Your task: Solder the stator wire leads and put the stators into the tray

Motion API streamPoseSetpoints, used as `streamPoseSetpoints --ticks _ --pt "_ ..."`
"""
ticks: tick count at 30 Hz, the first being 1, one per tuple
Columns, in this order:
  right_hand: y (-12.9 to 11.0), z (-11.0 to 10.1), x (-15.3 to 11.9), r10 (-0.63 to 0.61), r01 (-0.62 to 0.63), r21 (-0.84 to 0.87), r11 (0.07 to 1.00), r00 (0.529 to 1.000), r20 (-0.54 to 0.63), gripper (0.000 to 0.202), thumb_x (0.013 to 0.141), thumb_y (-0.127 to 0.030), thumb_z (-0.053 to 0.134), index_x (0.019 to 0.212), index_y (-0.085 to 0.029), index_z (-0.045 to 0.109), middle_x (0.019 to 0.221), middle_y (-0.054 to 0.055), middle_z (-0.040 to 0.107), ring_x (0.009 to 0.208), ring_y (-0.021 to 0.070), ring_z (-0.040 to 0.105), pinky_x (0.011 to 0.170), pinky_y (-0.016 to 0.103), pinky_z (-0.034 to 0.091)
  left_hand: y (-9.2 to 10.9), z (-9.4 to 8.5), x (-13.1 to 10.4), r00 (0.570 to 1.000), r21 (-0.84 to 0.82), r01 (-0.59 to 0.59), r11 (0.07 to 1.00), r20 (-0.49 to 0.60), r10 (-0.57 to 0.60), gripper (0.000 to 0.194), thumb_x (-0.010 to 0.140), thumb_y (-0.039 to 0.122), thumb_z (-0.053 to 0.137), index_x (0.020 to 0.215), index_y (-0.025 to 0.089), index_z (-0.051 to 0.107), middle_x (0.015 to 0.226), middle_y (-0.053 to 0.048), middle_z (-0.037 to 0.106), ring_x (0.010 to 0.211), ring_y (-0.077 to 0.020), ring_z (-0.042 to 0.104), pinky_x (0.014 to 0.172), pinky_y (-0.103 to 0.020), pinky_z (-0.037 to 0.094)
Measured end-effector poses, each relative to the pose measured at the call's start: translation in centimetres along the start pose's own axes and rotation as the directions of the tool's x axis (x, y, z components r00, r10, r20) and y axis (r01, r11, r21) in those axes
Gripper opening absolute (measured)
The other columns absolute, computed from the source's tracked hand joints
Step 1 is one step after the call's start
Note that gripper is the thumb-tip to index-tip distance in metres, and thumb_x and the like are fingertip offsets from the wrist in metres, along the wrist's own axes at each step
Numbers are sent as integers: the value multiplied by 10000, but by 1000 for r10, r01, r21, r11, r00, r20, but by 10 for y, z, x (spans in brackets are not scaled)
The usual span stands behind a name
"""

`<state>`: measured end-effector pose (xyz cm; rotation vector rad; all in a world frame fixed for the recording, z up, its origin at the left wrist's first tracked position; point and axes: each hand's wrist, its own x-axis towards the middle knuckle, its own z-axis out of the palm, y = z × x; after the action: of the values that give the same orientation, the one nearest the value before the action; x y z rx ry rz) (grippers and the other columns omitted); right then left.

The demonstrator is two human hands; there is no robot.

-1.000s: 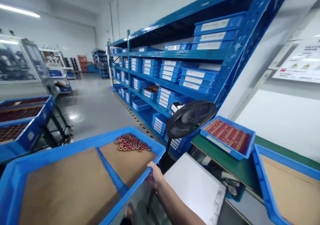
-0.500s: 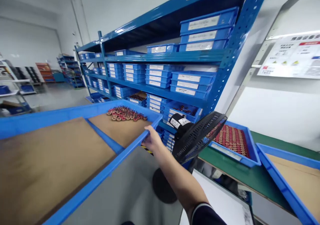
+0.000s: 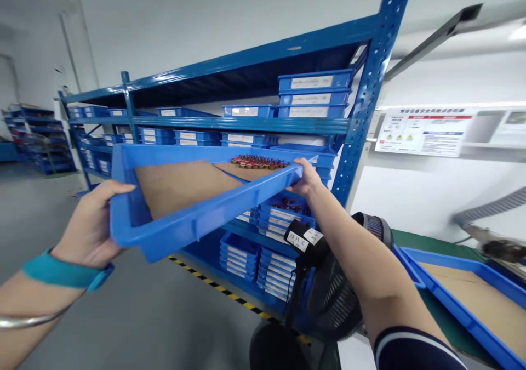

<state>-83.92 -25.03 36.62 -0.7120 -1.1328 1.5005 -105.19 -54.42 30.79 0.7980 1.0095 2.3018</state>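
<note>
A blue plastic tray (image 3: pixel 213 214) hangs in the air between my two hands, tilted, in front of the shelving. My left hand (image 3: pixel 96 216) grips its left end, thumb over the rim. My right hand (image 3: pixel 304 178) is closed on the rim at the far right corner. Brown cardboard (image 3: pixel 184 186) lines the tray floor, split by a blue divider. At the right end a cluster of small red-and-tan ring-shaped parts with dark pins (image 3: pixel 259 162) sits on the lining.
Behind the tray stands a blue metal rack (image 3: pixel 238 123) stacked with labelled blue bins (image 3: pixel 314 97). A black fan (image 3: pixel 337 293) stands below my right arm. Another lined tray (image 3: pixel 472 290) lies on the green bench at right. Yellow-black tape (image 3: pixel 230 293) marks the floor.
The tray has been raised and swung toward the rack, with its right corner further right. My left hand has come into view on the left end; my right hand keeps its grip.
</note>
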Motion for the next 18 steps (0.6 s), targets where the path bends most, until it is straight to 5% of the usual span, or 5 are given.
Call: streamPoseSetpoints --ticks 5,11,18 --pt "-45 -28 44 -9 10 15 1000 999 -44 170 783 -364 550 789 -224 454 634 -6 530 603 160 535 569 315 507 -22 58 38 977 -117 14 993 212 11 446 750 144 474 1174 119 609 939 -71 721 1060 -308 620 952 -505 501" --pt "-84 -58 89 -79 78 -18 997 993 -86 149 778 -345 552 793 -218 473 643 -7 540 624 159 549 599 324 507 -50 107 68 963 -142 29 989 270 10 377 745 178 506 1080 96 659 929 -96 718 1012 -302 641 936 -483 516" --pt "-105 -88 137 -57 50 -87 995 994 -89 174 798 -357 521 729 -204 477 573 -7 504 590 164 530 561 310 489 -96 154 94 960 -158 97 983 274 -51 416 681 222 572 1077 118 650 842 -92 718 763 -265 682 639 -343 594"
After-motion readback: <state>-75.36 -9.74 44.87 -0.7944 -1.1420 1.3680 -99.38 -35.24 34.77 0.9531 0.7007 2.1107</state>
